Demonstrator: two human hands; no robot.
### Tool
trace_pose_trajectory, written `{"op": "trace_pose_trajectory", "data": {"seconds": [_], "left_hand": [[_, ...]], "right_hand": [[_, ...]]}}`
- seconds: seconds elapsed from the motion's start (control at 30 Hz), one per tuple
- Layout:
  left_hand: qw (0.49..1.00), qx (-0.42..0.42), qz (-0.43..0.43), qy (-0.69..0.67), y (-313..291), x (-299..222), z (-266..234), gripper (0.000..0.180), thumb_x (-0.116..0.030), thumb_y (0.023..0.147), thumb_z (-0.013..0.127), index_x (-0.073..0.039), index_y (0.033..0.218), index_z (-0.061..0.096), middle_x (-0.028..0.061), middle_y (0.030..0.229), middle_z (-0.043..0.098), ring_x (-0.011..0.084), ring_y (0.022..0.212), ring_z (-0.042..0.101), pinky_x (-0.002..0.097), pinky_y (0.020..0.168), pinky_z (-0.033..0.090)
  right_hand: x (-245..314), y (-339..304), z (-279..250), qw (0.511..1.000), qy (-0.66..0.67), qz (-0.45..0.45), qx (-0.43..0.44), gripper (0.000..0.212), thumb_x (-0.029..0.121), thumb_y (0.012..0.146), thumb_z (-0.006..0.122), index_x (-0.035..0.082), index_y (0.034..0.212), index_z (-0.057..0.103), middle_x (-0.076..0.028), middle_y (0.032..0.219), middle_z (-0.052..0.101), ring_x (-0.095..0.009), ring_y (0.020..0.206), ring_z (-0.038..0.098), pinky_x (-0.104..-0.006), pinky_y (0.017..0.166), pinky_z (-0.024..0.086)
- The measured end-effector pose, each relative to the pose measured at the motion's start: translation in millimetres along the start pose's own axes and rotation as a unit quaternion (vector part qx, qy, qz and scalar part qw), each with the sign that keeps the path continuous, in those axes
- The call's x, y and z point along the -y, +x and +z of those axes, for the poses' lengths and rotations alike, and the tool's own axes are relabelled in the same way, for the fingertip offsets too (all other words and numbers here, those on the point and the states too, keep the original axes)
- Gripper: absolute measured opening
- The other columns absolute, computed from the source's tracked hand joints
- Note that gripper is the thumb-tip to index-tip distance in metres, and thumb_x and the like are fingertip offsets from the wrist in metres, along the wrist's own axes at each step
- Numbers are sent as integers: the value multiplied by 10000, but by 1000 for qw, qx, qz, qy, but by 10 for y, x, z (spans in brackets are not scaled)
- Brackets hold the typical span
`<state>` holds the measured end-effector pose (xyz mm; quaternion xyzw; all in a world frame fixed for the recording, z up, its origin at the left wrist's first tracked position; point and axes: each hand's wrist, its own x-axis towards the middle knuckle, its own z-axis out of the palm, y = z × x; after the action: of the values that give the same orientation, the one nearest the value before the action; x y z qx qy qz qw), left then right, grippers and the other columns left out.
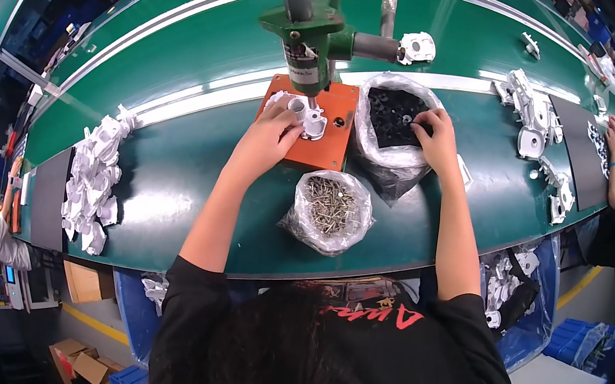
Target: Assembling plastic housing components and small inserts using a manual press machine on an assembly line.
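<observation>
My left hand [268, 137] rests on a white plastic part [303, 117] that sits on the orange base plate [334, 130] of a green hand press [307, 35]. Its fingers grip the part's near side. My right hand [433, 134] reaches into a clear plastic bag of small black parts [390, 114] just right of the press, fingers curled among the pieces. Whether it holds one I cannot tell. A second clear bag full of metal screws [329, 206] stands on the green table [187, 170] in front of the press, between my forearms.
A heap of white plastic parts [94, 181] lies at the left, more white parts [532, 116] at the right by a dark mat [577, 152]. Another white part [417, 47] hangs by the press handle. Other people work at both far ends. Bins stand below the table edge.
</observation>
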<state>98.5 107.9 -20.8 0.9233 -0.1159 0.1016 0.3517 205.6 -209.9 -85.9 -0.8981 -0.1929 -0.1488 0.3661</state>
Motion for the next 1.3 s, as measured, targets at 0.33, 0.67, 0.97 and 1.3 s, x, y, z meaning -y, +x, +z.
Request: {"op": "trace_pose_trajectory", "data": {"seconds": [0.33, 0.67, 0.97, 1.3], "left_hand": [[982, -140, 67, 111, -60, 78, 165, 134, -148, 798, 611, -39, 875, 623, 155, 1137, 598, 334, 1105, 552, 408, 947, 441], [964, -187, 128, 138, -48, 177, 199, 182, -164, 790, 602, -62, 938, 626, 139, 1099, 612, 302, 1104, 556, 411, 975, 420], [966, -186, 123, 130, -65, 170, 173, 165, -149, 784, 602, -45, 912, 615, 142, 1084, 610, 302, 1084, 563, 405, 962, 430], [965, -183, 117, 144, -66, 139, 183, 181, -154, 787, 598, -44, 929, 618, 142, 1106, 607, 322, 1077, 564, 395, 935, 446]], "right_hand": [[927, 64, 147, 976, 213, -27, 32, 156, 128, 804, 635, -15, 862, 613, -83, 1138, 533, -167, 945, 535, -289, 851, 416], [1397, 255, 723, 990, 97, 8, 97, 151, 157, 794, 634, 17, 850, 633, -87, 1028, 520, -268, 1072, 434, -343, 929, 356], [1427, 274, 785, 992, 81, 11, 100, 144, 215, 773, 651, 80, 823, 652, -62, 1134, 523, -284, 1147, 397, -440, 976, 246], [1519, 213, 788, 999, -2, -37, 4, 207, 218, 769, 663, 56, 869, 581, -100, 1036, 497, -291, 1067, 437, -430, 899, 312]]}}
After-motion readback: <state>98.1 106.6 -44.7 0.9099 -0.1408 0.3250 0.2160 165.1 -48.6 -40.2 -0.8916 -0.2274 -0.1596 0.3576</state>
